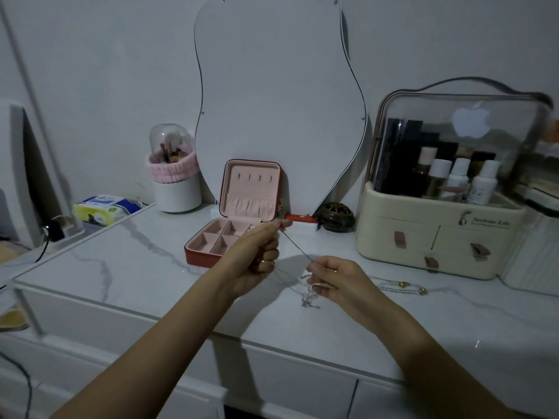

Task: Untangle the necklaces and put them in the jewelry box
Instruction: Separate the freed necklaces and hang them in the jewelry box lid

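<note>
Necklace (295,247) taut between both hands (332,278)

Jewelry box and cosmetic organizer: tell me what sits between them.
Head view: between the jewelry box and cosmetic organizer sit a small red case and a dark round pierced burner.

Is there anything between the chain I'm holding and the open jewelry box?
Nothing visible. The chain is stretched between the left hand and right hand, right in front of the open jewelry box; only bare tabletop lies between.
</note>
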